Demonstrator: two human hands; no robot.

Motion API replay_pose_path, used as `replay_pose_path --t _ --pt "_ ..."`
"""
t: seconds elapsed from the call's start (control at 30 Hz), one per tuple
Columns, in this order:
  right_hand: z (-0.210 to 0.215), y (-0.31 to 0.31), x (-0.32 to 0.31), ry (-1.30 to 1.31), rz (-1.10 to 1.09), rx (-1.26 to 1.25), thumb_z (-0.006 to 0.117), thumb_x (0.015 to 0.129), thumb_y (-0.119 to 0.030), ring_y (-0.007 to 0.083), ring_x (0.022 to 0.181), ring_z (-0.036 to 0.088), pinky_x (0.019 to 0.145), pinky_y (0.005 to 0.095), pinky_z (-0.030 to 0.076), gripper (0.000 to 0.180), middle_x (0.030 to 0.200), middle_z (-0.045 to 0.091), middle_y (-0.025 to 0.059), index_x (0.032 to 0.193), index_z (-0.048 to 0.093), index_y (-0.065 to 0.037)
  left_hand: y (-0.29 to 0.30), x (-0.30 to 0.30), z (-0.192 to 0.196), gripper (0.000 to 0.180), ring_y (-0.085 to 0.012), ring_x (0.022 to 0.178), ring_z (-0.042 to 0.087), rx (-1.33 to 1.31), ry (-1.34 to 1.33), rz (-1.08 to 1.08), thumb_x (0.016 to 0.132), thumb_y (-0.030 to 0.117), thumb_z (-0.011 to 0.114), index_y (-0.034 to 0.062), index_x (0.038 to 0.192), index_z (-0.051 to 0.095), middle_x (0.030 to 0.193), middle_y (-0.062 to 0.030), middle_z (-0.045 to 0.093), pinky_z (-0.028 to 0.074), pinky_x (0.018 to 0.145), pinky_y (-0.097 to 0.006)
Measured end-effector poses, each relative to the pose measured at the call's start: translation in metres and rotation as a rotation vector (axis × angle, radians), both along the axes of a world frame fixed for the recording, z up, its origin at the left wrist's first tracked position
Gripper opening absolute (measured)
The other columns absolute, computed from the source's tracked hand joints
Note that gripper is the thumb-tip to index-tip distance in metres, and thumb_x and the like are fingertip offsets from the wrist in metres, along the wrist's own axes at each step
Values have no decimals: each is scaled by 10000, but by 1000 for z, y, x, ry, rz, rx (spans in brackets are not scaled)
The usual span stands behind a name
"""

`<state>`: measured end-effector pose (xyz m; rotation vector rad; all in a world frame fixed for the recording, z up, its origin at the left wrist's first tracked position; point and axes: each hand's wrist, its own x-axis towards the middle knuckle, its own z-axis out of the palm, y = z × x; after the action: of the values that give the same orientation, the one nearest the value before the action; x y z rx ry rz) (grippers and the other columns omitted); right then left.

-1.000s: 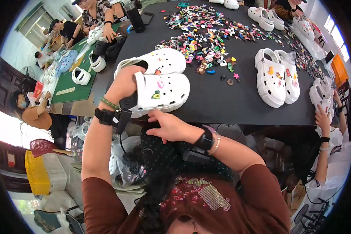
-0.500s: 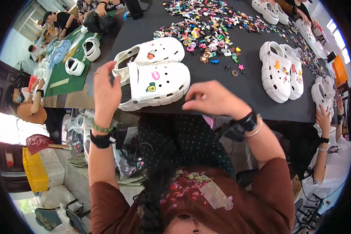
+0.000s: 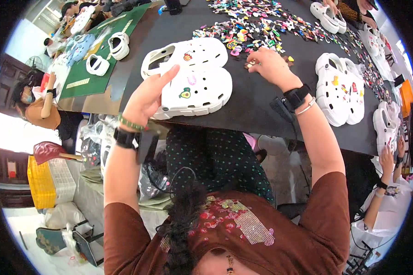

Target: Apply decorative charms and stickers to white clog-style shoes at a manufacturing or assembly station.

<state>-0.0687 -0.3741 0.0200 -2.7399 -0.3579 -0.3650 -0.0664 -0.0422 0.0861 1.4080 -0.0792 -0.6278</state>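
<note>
Two white clog shoes lie side by side at the near edge of a black table (image 3: 261, 105). The nearer white clog (image 3: 197, 94) carries an avocado charm and a pink charm. My left hand (image 3: 147, 98) grips its left side, index finger stretched along the top. The far white clog (image 3: 188, 55) has a small red charm. My right hand (image 3: 270, 64) reaches forward to the edge of a heap of colourful shoe charms (image 3: 257, 27), fingers pinched on a small charm (image 3: 251, 64).
Another pair of white clogs (image 3: 339, 91) with charms lies to the right, more clogs (image 3: 385, 123) at the far right edge. A green mat (image 3: 101, 64) with clogs is at left. Other people sit around the table. A yellow crate (image 3: 39, 181) stands on the floor.
My right hand moved from the table's near edge forward to the charm heap. My left hand slid up along the nearer clog's side.
</note>
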Motion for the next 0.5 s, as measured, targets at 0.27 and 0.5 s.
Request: replay_pose_path --t 0.27,0.5 --pt "-16 -14 20 223 -22 14 787 691 -303 313 918 653 791 408 504 402 934 690 127 978 636 -65 -13 25 -15 388 -228 976 672 -42 93 -134 896 97 647 -27 1249 545 1167 -141 645 565 871 -360" --pt "15 -30 43 258 -7 55 751 709 -194 274 785 665 712 377 515 194 793 689 112 834 694 -57 -16 14 -16 373 -231 975 671 -59 2 -9 879 51 640 -24 1235 557 1164 -131 647 566 850 -373"
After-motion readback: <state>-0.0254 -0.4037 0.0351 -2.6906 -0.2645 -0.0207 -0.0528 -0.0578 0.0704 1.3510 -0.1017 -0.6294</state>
